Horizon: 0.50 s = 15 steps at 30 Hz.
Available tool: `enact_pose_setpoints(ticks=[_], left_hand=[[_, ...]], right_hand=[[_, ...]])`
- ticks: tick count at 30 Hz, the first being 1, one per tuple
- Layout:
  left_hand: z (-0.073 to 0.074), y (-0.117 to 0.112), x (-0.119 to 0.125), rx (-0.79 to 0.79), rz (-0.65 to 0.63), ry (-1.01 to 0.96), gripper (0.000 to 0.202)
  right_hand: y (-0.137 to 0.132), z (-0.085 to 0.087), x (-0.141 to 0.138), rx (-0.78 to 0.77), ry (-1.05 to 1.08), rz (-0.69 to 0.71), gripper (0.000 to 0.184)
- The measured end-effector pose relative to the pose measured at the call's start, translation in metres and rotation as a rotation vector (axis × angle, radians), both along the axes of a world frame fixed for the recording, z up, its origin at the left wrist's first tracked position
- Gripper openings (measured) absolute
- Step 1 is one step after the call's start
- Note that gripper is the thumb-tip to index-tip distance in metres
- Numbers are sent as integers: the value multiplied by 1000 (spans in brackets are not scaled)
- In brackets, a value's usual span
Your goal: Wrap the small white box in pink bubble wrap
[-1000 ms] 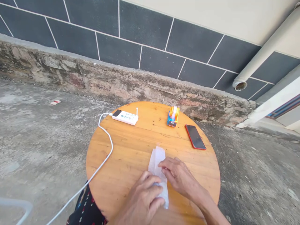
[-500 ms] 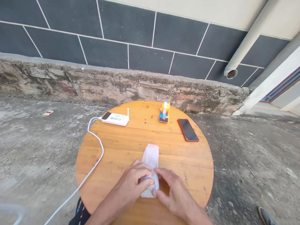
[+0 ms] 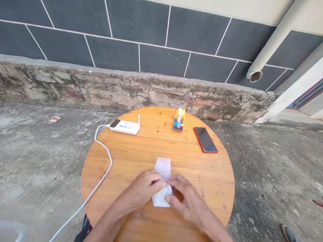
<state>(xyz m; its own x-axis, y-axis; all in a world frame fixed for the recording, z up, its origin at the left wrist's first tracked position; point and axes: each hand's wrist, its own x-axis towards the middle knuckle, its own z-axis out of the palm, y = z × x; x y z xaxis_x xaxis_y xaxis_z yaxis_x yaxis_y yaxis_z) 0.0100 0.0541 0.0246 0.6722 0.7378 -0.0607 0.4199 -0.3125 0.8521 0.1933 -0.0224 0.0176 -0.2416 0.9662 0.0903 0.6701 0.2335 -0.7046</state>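
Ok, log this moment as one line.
left hand: on translucent wrap | right hand: touching wrap's right edge | wrap: on wooden table | beyond: white device, tape dispenser, red-edged phone

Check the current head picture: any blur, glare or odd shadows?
Head view: soft daylight, no harsh glare on the phone; head view: darker shading beneath the right hand; head view: fine detail on the pale wrap indistinct, white loop at lower left blurred.

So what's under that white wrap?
Under the white wrap is the wooden table. The wrap, left hand and right hand cover that spot, so whether anything else is there can't be seen.
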Motion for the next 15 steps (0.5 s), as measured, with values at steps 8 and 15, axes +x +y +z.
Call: enact_pose_setpoints(ticks=[8,15], left_hand=[[-2,2,1,-22,-21,-34,31],[-5,-14,-13,-87,117,-149,27]], right_hand=[[-21,-24,-18,328,-208,-88,61],[-14,-9,-22,231,-168,-58,46]])
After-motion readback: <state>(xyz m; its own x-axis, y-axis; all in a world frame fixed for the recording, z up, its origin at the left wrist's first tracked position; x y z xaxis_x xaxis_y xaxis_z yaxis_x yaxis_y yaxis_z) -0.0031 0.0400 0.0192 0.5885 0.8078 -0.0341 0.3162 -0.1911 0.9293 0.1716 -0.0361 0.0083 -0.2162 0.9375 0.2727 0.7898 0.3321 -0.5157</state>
